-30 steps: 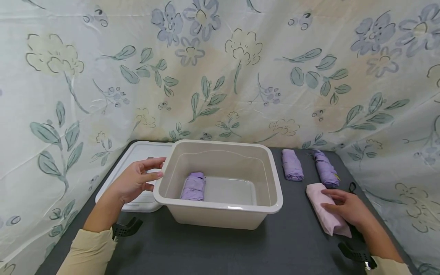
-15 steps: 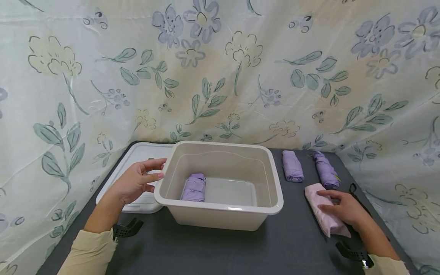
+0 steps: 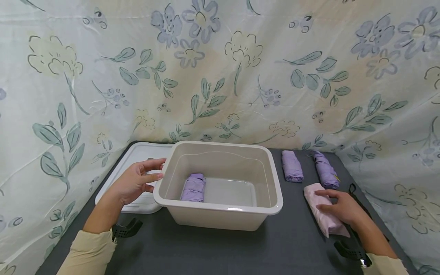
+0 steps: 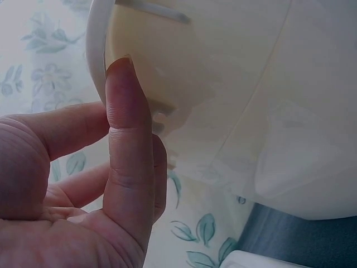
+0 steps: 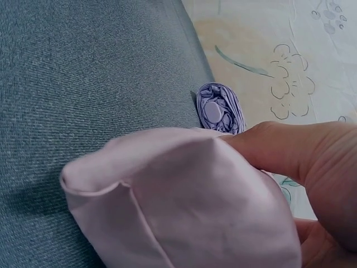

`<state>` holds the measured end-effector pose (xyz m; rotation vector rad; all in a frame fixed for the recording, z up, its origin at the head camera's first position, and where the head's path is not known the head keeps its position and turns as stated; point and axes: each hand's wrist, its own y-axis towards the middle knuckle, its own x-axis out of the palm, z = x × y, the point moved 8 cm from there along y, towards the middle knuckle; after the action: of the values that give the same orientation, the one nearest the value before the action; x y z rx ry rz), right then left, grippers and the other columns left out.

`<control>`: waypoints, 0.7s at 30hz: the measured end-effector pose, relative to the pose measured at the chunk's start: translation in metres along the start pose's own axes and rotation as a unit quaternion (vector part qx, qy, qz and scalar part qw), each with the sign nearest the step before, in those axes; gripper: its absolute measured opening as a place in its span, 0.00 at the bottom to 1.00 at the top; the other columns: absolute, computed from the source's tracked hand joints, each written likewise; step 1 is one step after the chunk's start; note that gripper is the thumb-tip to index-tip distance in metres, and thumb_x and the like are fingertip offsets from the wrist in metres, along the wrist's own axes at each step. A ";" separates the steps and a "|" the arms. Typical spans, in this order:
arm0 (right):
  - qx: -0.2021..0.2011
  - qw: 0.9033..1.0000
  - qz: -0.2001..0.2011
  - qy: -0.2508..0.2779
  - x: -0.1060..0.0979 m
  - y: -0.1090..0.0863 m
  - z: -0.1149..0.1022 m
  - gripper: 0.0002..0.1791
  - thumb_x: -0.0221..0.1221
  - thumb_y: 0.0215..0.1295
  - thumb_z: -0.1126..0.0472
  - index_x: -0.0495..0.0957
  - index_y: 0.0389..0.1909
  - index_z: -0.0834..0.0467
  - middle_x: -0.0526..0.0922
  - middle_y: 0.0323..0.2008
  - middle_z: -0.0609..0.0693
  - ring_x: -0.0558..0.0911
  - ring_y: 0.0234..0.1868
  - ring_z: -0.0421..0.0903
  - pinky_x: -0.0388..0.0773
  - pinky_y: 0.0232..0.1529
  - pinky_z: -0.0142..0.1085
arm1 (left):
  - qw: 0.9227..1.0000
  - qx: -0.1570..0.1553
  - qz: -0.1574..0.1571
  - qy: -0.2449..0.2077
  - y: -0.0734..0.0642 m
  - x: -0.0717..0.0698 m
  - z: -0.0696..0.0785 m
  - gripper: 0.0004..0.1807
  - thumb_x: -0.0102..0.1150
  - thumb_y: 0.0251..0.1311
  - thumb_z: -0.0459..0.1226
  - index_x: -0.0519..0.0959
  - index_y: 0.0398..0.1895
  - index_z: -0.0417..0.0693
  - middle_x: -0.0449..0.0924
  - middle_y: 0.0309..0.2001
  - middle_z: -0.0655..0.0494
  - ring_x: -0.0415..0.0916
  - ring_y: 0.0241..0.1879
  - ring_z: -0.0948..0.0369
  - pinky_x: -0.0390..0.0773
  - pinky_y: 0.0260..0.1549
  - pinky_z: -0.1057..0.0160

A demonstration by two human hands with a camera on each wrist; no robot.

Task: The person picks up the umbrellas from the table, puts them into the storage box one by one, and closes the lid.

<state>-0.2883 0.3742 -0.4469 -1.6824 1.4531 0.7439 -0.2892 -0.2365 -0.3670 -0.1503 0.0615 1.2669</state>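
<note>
With the fingers of my left hand (image 3: 135, 179) I touch the outer left side of a beige plastic tub (image 3: 220, 221) just by its rim; in the left wrist view the fingers (image 4: 128, 162) lie against the outer wall. Inside the tub, at the left, lies a purple folded umbrella (image 3: 193, 187). On the right, my right hand (image 3: 343, 210) holds a soft pink folded umbrella (image 3: 317, 202) between thumb and fingers, low at the table. Much of its right side is hidden by the hand.
Two more purple folded umbrellas, one plain (image 3: 292, 166) and another with a yellow mark (image 3: 324, 170), lie behind the right hand. A black strap loop (image 3: 352, 187) shows beside that hand. Left of the tub lies a white lid (image 3: 144, 206). A floral curtain (image 3: 220, 76) surrounds the dark table (image 3: 220, 252).
My right hand has shifted slightly left, and the pink folded umbrella has moved a little with it. The left hand and the tub stay in place.
</note>
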 end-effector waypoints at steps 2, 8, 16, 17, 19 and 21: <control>0.000 1.000 -0.001 0.000 0.000 0.000 0.000 0.36 0.71 0.61 0.46 0.77 0.66 0.61 0.65 0.69 0.78 0.68 0.66 0.76 0.71 0.56 0.69 | 1.000 0.003 -0.002 -0.001 -0.001 0.000 0.001 0.35 0.62 0.70 0.35 0.61 0.77 0.36 0.74 0.59 0.55 0.79 0.51 0.60 0.88 0.39 0.53; 0.005 1.000 -0.009 0.001 0.001 0.001 -0.002 0.37 0.72 0.60 0.46 0.77 0.66 0.60 0.65 0.70 0.77 0.67 0.67 0.76 0.70 0.57 0.70 | 1.000 0.001 0.000 0.003 -0.002 0.000 0.001 0.36 0.62 0.70 0.35 0.61 0.77 0.37 0.74 0.58 0.55 0.79 0.51 0.60 0.88 0.40 0.53; 0.011 1.000 -0.017 -0.009 0.002 0.003 -0.004 0.35 0.71 0.60 0.47 0.77 0.66 0.59 0.68 0.67 0.77 0.72 0.62 0.73 0.77 0.51 0.61 | 1.000 -0.002 0.002 0.001 0.000 0.000 -0.001 0.36 0.62 0.70 0.35 0.62 0.77 0.37 0.74 0.57 0.58 0.79 0.51 0.60 0.88 0.40 0.52; 0.014 1.000 -0.018 -0.009 0.002 0.004 -0.004 0.35 0.71 0.61 0.47 0.77 0.66 0.59 0.69 0.67 0.77 0.73 0.61 0.73 0.77 0.50 0.61 | 1.000 -0.001 0.002 0.000 0.000 0.001 -0.001 0.36 0.62 0.70 0.35 0.62 0.77 0.37 0.75 0.57 0.58 0.79 0.51 0.60 0.88 0.40 0.52; 0.016 1.000 -0.018 -0.008 0.003 0.004 -0.004 0.35 0.71 0.61 0.48 0.77 0.66 0.59 0.69 0.67 0.77 0.73 0.60 0.72 0.78 0.49 0.59 | 1.000 0.000 0.001 -0.002 0.000 0.001 -0.001 0.35 0.62 0.70 0.35 0.62 0.77 0.36 0.75 0.57 0.57 0.79 0.51 0.60 0.88 0.40 0.52; 0.014 1.000 -0.015 -0.009 0.003 0.004 -0.005 0.34 0.71 0.61 0.48 0.78 0.66 0.58 0.70 0.66 0.77 0.75 0.59 0.71 0.78 0.48 0.57 | 1.000 0.001 0.000 -0.004 0.000 0.001 -0.001 0.35 0.62 0.70 0.34 0.62 0.77 0.36 0.75 0.57 0.57 0.80 0.51 0.60 0.88 0.41 0.51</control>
<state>-0.2916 0.3684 -0.4476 -1.6676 1.4172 0.7178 -0.2894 -0.2358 -0.3682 -0.1431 0.0553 1.2680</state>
